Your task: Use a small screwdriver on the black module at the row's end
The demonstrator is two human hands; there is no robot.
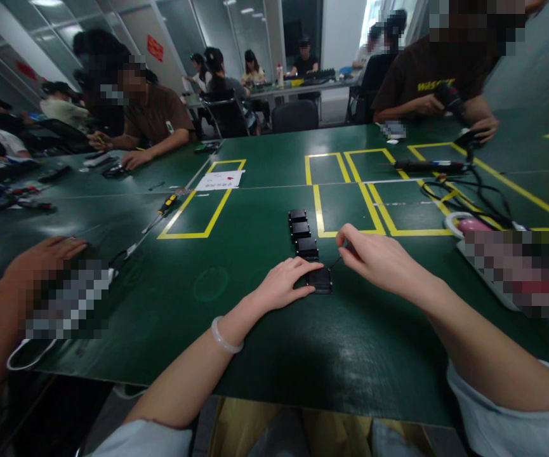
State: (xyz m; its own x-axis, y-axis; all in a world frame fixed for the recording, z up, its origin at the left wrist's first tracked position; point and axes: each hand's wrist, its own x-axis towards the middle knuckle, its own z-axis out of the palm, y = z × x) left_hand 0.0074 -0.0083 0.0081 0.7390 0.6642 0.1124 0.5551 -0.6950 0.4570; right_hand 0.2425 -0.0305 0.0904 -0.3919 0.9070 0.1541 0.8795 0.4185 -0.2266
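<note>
A flat black square part (320,280) lies on the green table (259,355) in front of me. My left hand (286,282) steadies it, with the fingers at its far edge and the thumb at its near left corner. My right hand (367,257) pinches a thin dark rod-like tool (336,262), its tip pointing down at the part's right far corner. What kind of tool it is I cannot make out. Beyond the part stands a row of black square pieces, the nearest black piece (306,246) just past my left fingers.
Yellow tape (319,212) marks rectangles on the table. Coiled black cable (486,197) and a phone-like blurred object (522,273) lie at right. A yellow-black screwdriver (168,203) and a paper label (220,180) lie at left. Another person's hand (40,270) rests at left; two people work opposite.
</note>
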